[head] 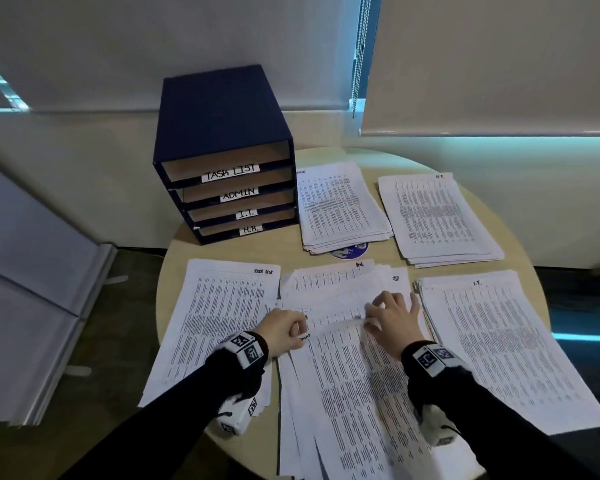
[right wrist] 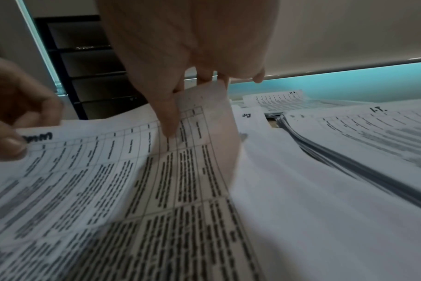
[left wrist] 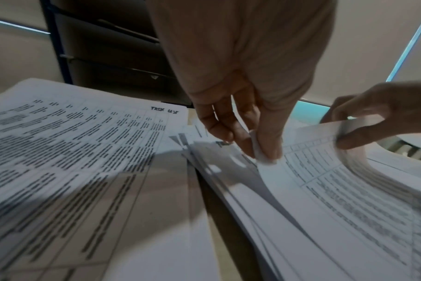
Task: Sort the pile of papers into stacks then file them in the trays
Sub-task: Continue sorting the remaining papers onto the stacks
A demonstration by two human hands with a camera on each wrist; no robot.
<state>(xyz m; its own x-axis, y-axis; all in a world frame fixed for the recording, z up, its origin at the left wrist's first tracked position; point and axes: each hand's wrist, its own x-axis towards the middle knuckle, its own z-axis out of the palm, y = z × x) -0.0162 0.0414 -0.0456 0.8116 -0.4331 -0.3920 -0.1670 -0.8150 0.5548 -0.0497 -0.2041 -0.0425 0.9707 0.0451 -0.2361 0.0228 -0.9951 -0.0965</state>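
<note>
An unsorted pile of printed papers (head: pixel 347 393) lies in the middle front of the round table (head: pixel 392 258). My left hand (head: pixel 300 329) pinches the near-left top corner of the pile's top sheet (head: pixel 340 344), seen close in the left wrist view (left wrist: pixel 267 152). My right hand (head: pixel 371 318) pinches the same sheet's top edge, thumb on the print and fingers behind (right wrist: pixel 171 123). The sheet's top edge curls up off the pile. A blue tray unit (head: pixel 222 150) labelled TASK LIST, ADMIN, I.T., H.R. stands at the back left.
Sorted stacks surround the pile: task list stack (head: pixel 215 323) on the left, I.T. stack (head: pixel 499 348) on the right, a stack (head: pixel 340 206) beside the trays, H.R. stack (head: pixel 437 220) at the back right. A blue disc (head: pixel 352 252) peeks out from under one stack. Walls and blinds stand behind.
</note>
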